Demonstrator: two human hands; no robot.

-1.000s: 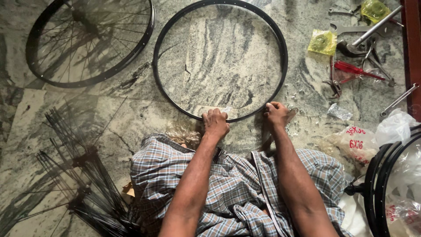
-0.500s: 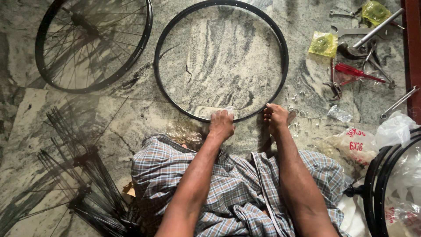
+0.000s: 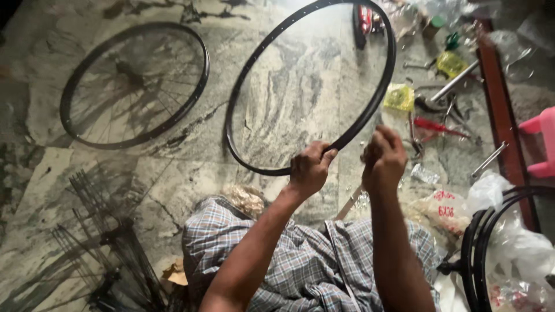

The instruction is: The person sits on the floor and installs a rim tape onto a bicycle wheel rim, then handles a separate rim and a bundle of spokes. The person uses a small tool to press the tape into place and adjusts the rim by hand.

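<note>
Gripping the rim (image 3: 370, 110) at six o'clock, our left hand (image 3: 309, 170) curls shut; right hand (image 3: 384, 159) pinches something unseen, so it may twist loose

A grey-veined stone floor (image 3: 144, 173) carries everything. A spoked wheel (image 3: 134, 84) lies flat on it. Below the wheel, loose black spokes (image 3: 110, 254) lie fanned out. Well to the wheel's right lie yellow packets (image 3: 399, 97), a red-handled tool (image 3: 436, 125), metal rods (image 3: 490, 159) and plastic bags (image 3: 445, 203).
</note>
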